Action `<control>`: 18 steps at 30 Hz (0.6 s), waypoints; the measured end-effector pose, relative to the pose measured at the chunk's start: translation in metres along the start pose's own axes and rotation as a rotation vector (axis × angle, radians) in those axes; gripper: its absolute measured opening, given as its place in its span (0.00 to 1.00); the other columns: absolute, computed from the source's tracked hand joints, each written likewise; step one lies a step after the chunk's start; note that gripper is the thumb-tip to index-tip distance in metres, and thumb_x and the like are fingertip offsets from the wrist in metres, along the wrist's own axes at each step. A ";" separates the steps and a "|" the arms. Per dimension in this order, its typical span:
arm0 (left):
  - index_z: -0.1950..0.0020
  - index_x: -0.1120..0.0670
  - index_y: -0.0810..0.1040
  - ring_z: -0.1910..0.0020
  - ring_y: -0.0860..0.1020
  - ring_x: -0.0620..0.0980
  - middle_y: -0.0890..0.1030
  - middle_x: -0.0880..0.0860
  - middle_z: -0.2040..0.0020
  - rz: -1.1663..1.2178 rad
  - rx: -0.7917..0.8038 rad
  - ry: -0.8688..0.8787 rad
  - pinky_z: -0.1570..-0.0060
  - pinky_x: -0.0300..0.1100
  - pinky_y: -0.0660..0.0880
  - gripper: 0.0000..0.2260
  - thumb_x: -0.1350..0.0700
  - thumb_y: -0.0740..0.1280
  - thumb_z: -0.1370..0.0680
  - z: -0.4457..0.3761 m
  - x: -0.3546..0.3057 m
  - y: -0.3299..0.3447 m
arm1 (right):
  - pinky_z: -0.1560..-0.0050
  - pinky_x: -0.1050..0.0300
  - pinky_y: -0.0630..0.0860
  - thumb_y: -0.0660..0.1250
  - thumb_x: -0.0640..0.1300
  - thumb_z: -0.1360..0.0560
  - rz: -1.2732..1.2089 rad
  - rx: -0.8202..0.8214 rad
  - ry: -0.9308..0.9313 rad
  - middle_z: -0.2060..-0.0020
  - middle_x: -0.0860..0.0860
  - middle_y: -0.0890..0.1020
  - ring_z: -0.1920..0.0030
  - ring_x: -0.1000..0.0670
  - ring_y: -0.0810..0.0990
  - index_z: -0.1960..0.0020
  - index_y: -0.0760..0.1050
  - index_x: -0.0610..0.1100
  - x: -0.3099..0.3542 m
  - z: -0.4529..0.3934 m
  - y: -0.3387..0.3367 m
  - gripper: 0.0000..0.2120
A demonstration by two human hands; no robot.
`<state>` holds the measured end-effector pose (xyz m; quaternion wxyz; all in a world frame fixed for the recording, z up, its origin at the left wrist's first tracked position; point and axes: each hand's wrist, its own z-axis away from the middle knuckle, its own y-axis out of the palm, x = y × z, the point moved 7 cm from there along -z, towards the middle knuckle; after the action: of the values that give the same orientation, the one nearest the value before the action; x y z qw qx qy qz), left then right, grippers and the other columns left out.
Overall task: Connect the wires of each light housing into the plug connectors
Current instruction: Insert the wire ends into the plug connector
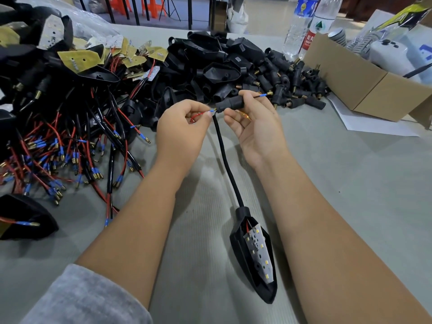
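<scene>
A black light housing with a white LED board lies on the grey mat between my forearms. Its black sleeved cable rises to my hands. My right hand grips a black plug connector; a thin wire with a blue-sleeved brass tip sticks out of its right end. My left hand pinches the red wire, whose blue-sleeved tip sits at the connector's left opening.
A tangle of wired housings with red and black leads covers the left. A heap of black housings and plug connectors lies behind my hands. A cardboard box and two water bottles stand at the back right.
</scene>
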<state>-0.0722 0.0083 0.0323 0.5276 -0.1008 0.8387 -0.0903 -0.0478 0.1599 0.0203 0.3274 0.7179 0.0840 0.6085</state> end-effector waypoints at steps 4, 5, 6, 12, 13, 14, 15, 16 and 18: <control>0.57 0.47 0.80 0.66 0.74 0.36 0.78 0.43 0.64 -0.027 -0.008 -0.023 0.61 0.29 0.71 0.05 0.56 0.69 0.23 -0.001 0.003 0.000 | 0.61 0.58 0.80 0.61 0.43 0.17 0.008 0.009 -0.002 0.55 0.43 0.76 0.65 0.49 0.83 0.52 0.77 0.41 0.001 -0.001 0.000 0.09; 0.57 0.47 0.80 0.66 0.74 0.36 0.78 0.43 0.64 -0.031 -0.008 -0.023 0.60 0.30 0.71 0.05 0.56 0.69 0.22 -0.001 0.003 0.000 | 0.61 0.59 0.80 0.60 0.43 0.17 0.014 0.008 0.000 0.55 0.43 0.77 0.65 0.49 0.83 0.52 0.77 0.41 0.000 -0.001 0.000 0.10; 0.56 0.47 0.80 0.65 0.74 0.36 0.78 0.42 0.64 -0.030 -0.006 -0.021 0.60 0.30 0.71 0.05 0.56 0.69 0.22 -0.002 0.003 -0.001 | 0.62 0.59 0.80 0.60 0.44 0.17 0.017 0.002 0.004 0.57 0.44 0.77 0.65 0.50 0.83 0.52 0.77 0.41 -0.001 -0.002 0.000 0.10; 0.56 0.47 0.80 0.63 0.75 0.36 0.79 0.43 0.61 -0.027 0.050 0.031 0.59 0.27 0.69 0.05 0.57 0.69 0.22 0.000 -0.002 0.002 | 0.67 0.62 0.79 0.60 0.44 0.17 0.023 -0.035 0.015 0.68 0.48 0.81 0.71 0.54 0.80 0.53 0.76 0.41 -0.002 -0.005 -0.005 0.11; 0.56 0.47 0.80 0.62 0.75 0.37 0.79 0.43 0.61 -0.035 0.053 0.037 0.59 0.27 0.68 0.05 0.56 0.69 0.22 0.001 -0.002 0.003 | 0.67 0.62 0.79 0.60 0.44 0.17 0.019 -0.034 0.015 0.67 0.47 0.81 0.71 0.54 0.80 0.52 0.76 0.41 -0.002 -0.005 -0.006 0.11; 0.56 0.47 0.80 0.62 0.75 0.36 0.79 0.43 0.61 -0.040 0.052 0.042 0.59 0.27 0.68 0.05 0.57 0.69 0.23 0.001 -0.002 0.002 | 0.66 0.61 0.79 0.60 0.44 0.17 0.016 -0.032 0.016 0.65 0.46 0.80 0.71 0.53 0.81 0.53 0.76 0.41 -0.002 -0.005 -0.005 0.10; 0.56 0.47 0.80 0.62 0.75 0.36 0.79 0.43 0.60 -0.040 0.050 0.045 0.59 0.27 0.68 0.05 0.57 0.70 0.23 0.000 -0.001 0.002 | 0.66 0.61 0.80 0.60 0.44 0.17 0.013 -0.028 0.017 0.63 0.44 0.79 0.70 0.53 0.81 0.53 0.77 0.41 -0.002 -0.004 -0.005 0.10; 0.56 0.48 0.81 0.63 0.75 0.36 0.79 0.43 0.60 -0.040 0.050 0.048 0.59 0.27 0.69 0.05 0.58 0.70 0.23 0.000 -0.001 0.001 | 0.66 0.61 0.80 0.60 0.44 0.17 0.012 -0.025 0.018 0.62 0.43 0.78 0.70 0.53 0.81 0.53 0.77 0.41 -0.003 -0.004 -0.005 0.10; 0.55 0.49 0.81 0.63 0.75 0.36 0.79 0.44 0.60 -0.048 0.052 0.056 0.59 0.27 0.69 0.04 0.58 0.71 0.24 -0.001 -0.001 0.001 | 0.65 0.60 0.80 0.60 0.43 0.17 0.011 -0.022 0.022 0.61 0.43 0.77 0.70 0.52 0.82 0.53 0.76 0.41 -0.004 -0.004 -0.003 0.10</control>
<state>-0.0725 0.0095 0.0331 0.5041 -0.1046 0.8478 -0.1273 -0.0517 0.1619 0.0158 0.3309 0.7079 0.0770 0.6192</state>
